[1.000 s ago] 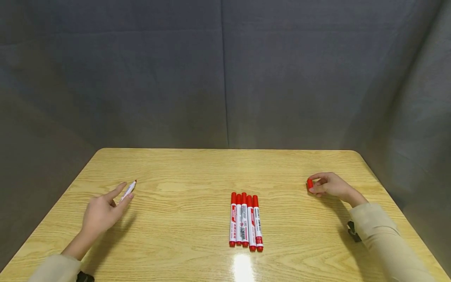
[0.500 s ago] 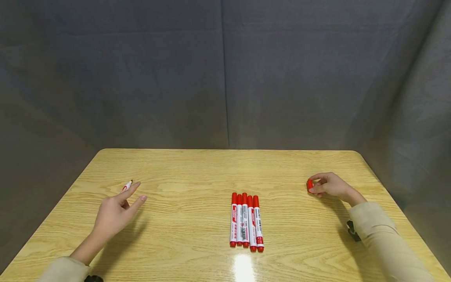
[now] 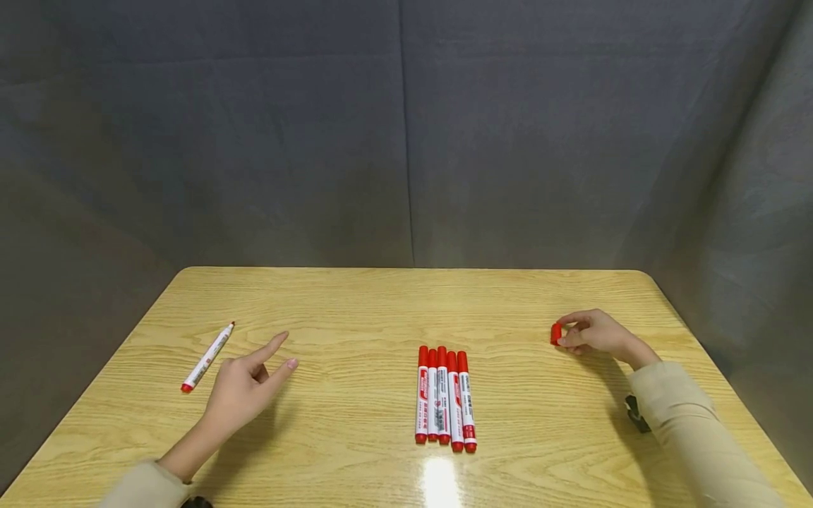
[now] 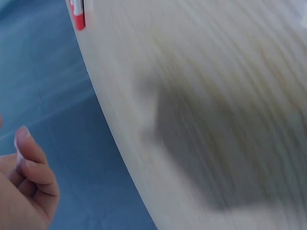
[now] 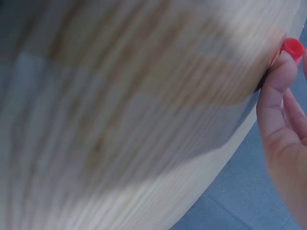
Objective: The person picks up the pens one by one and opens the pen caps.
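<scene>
My left hand (image 3: pixel 244 384) hovers over the left part of the table, thumb and index finger stretched out and spread. It holds nothing; the left wrist view shows its other fingers curled in. To its left lies an uncapped white marker (image 3: pixel 208 358), red tip pointing away and red end toward me. On the right, the thumb and fingers of my right hand (image 3: pixel 593 333) pinch a small red marker cap (image 3: pixel 555 334). The cap's open round mouth (image 5: pixel 292 50) shows in the right wrist view.
Several capped red-and-white markers (image 3: pixel 442 395) lie side by side on the wooden table (image 3: pixel 356 317), right of the middle. Grey cloth (image 3: pixel 286 155) hangs behind the table and at both sides. A marker's red end (image 4: pixel 78 19) shows in the left wrist view.
My left hand has let go of the uncapped marker and moved right, away from it. The marker now lies in full view on the table. My right hand stays nearly still with the cap.
</scene>
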Demonstrator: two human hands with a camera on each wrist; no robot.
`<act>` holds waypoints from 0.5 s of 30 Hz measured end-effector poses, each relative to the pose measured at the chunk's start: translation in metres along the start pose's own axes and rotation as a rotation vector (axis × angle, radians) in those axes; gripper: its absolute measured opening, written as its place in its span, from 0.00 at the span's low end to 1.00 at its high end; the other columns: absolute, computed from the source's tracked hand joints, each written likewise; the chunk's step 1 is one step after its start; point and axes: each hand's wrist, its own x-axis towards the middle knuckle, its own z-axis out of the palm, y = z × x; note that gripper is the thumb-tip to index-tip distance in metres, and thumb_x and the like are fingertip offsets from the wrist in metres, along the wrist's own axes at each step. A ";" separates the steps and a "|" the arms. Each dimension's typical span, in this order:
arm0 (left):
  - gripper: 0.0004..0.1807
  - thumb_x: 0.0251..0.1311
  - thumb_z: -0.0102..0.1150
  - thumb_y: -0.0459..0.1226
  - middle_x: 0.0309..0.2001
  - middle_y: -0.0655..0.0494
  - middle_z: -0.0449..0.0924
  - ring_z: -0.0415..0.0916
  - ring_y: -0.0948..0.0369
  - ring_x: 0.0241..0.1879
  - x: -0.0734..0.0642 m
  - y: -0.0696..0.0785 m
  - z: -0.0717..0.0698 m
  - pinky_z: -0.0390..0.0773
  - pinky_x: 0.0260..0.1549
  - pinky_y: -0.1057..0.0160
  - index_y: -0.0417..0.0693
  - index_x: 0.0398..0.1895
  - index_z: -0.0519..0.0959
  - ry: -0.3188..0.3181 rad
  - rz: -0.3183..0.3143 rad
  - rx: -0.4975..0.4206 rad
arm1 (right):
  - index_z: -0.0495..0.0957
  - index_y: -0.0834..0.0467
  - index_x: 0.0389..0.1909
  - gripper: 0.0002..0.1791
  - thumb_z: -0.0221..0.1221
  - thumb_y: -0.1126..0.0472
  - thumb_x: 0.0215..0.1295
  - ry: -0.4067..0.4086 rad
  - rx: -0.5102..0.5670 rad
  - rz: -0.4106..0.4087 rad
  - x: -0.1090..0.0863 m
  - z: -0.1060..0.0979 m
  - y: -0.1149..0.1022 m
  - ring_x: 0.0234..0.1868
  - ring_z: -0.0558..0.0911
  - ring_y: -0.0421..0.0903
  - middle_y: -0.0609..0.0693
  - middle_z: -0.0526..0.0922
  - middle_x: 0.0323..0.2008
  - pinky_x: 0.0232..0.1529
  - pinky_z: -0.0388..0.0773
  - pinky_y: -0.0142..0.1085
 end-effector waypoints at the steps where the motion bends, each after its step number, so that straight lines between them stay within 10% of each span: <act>1: 0.24 0.55 0.62 0.39 0.06 0.70 0.56 0.50 0.72 0.07 0.000 0.001 0.002 0.55 0.05 0.70 0.41 0.55 0.75 -0.007 0.000 -0.010 | 0.59 0.80 0.57 0.31 0.59 0.68 0.56 0.001 -0.002 -0.004 -0.001 0.000 -0.001 0.30 0.78 0.46 0.56 0.77 0.32 0.32 0.78 0.36; 15: 0.26 0.56 0.61 0.40 0.05 0.69 0.56 0.49 0.75 0.07 -0.001 0.021 0.031 0.53 0.05 0.74 0.39 0.57 0.72 -0.124 0.002 -0.150 | 0.57 0.77 0.60 0.33 0.58 0.66 0.59 0.015 0.019 -0.050 -0.010 -0.003 -0.014 0.27 0.78 0.49 0.59 0.77 0.31 0.29 0.76 0.39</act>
